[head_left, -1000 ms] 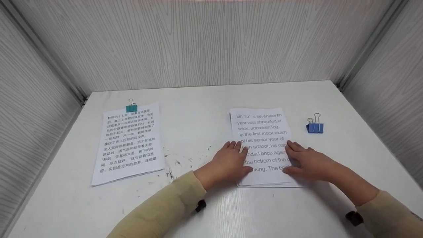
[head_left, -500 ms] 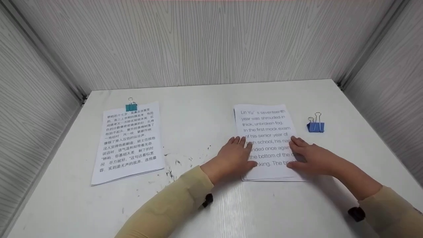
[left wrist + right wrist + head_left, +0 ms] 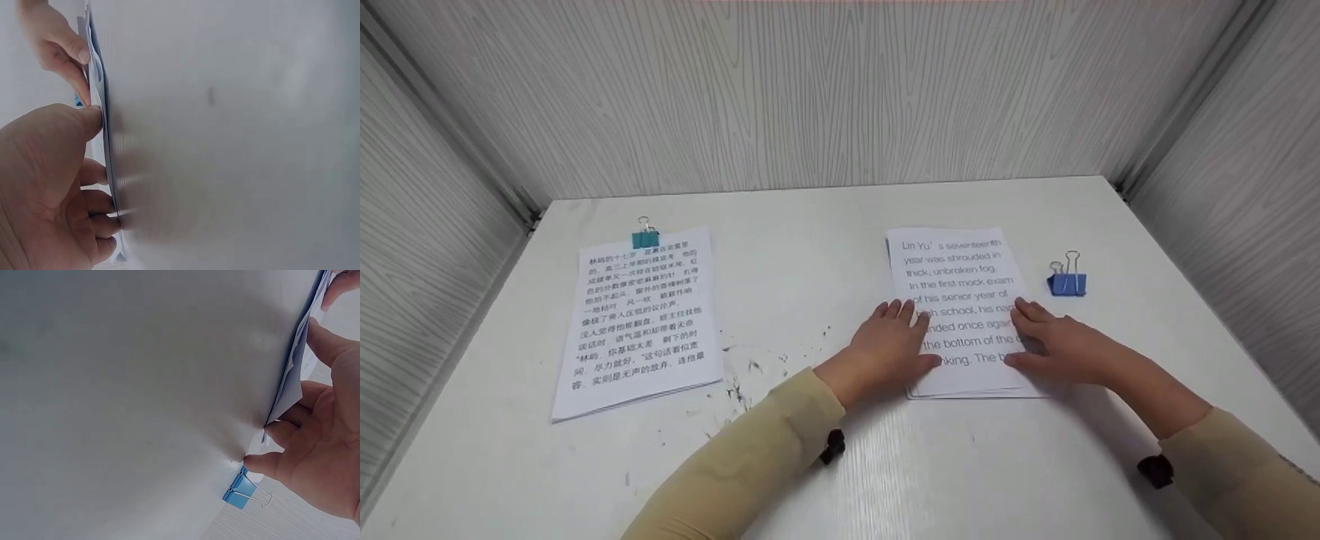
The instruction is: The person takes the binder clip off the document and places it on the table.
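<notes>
While the left hand (image 3: 889,349) and right hand (image 3: 1057,346) rest apart, relaxed fingers touching opposite long edges of the papers (image 3: 960,300), these lie on the white table (image 3: 802,255) between both hands, near the blue clip (image 3: 1067,284)

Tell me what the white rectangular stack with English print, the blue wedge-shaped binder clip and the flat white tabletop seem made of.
White rectangular stack: matte paper; thin sheets bow and separate at the near edge.
Blue binder clip: probably painted metal, since its thin handles look like silvery wire; coating uncertain.
White tabletop: perhaps glossy laminate, going by its bright reflected streak; core hidden.
</notes>
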Demonstrator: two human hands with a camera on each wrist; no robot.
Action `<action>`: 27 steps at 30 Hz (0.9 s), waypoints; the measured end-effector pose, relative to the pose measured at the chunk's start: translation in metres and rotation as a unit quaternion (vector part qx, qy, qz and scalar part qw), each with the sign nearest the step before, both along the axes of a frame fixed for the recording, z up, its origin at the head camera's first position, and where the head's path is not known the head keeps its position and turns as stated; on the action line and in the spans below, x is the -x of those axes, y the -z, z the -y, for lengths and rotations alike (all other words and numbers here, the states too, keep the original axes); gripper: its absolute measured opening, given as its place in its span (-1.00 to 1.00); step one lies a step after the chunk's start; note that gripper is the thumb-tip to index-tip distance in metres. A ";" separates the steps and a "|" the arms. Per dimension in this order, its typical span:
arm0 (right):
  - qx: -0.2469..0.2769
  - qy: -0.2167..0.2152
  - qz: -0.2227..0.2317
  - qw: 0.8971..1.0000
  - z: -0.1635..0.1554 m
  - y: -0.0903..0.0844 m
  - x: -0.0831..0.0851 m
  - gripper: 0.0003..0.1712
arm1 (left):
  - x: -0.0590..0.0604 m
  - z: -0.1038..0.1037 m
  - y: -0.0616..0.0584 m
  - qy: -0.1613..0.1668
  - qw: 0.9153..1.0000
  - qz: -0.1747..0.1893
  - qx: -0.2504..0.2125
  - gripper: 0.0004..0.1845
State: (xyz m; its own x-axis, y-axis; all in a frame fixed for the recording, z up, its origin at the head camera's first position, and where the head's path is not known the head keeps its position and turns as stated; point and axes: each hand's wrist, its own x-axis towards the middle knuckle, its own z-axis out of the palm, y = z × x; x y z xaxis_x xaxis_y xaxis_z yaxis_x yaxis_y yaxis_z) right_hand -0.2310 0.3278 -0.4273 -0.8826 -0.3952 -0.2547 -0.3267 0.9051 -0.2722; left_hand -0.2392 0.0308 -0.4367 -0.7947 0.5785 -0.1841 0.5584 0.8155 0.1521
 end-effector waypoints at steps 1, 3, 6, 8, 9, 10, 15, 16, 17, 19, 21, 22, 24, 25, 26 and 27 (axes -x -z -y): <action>-0.002 0.000 0.001 1.000 0.000 0.000 0.001 0.04 | 0.001 0.000 0.000 0.000 1.000 0.000 -0.002 -0.18; -0.004 0.001 0.002 1.000 0.001 0.000 0.002 0.04 | 0.002 0.000 0.001 -0.001 1.000 0.000 -0.008 -0.18; -0.005 0.003 0.002 1.000 0.000 0.000 0.005 0.03 | 0.005 -0.001 0.001 -0.003 1.000 0.001 -0.013 -0.18; -0.002 0.007 0.003 1.000 0.000 0.000 0.006 0.04 | 0.007 -0.002 0.001 -0.003 1.000 0.001 -0.014 -0.18; -0.001 0.009 0.004 1.000 -0.001 0.000 0.006 0.04 | 0.007 -0.002 0.001 -0.004 1.000 0.002 -0.014 -0.18; 0.000 0.011 0.006 1.000 -0.001 0.001 0.007 0.05 | 0.008 -0.002 0.001 -0.004 1.000 0.004 -0.015 -0.18; 0.000 0.016 0.010 1.000 -0.003 0.001 0.008 0.06 | 0.011 -0.004 0.001 -0.005 1.000 0.009 -0.018 -0.18; -0.001 0.016 0.010 1.000 -0.003 0.001 0.009 0.06 | 0.012 -0.004 0.002 -0.005 1.000 0.010 -0.018 -0.18; -0.001 0.016 0.010 1.000 -0.003 0.001 0.009 0.06 | 0.012 -0.004 0.002 -0.004 1.000 0.009 -0.018 -0.18; -0.002 0.017 0.010 1.000 -0.003 0.000 0.010 0.05 | 0.014 -0.004 0.002 -0.004 1.000 0.011 -0.020 -0.18; -0.003 0.017 0.009 1.000 -0.003 -0.001 0.011 0.04 | 0.015 -0.004 0.002 -0.004 1.000 0.009 -0.021 -0.18; -0.003 0.018 0.008 1.000 -0.002 -0.002 0.011 0.04 | 0.016 -0.004 0.003 -0.005 1.000 0.008 -0.020 -0.18; -0.004 0.018 0.008 1.000 -0.001 -0.002 0.012 0.04 | 0.017 -0.003 0.003 -0.006 1.000 0.006 -0.021 -0.18; -0.004 0.018 0.007 1.000 -0.001 -0.002 0.012 0.04 | 0.018 -0.003 0.003 -0.007 1.000 0.006 -0.020 -0.18; -0.005 0.018 0.007 1.000 -0.001 -0.002 0.013 0.04 | 0.019 -0.003 0.004 -0.007 1.000 0.005 -0.020 -0.18; -0.006 0.019 0.008 1.000 0.000 -0.001 0.013 0.04 | 0.020 -0.003 0.004 -0.008 1.000 0.006 -0.021 -0.18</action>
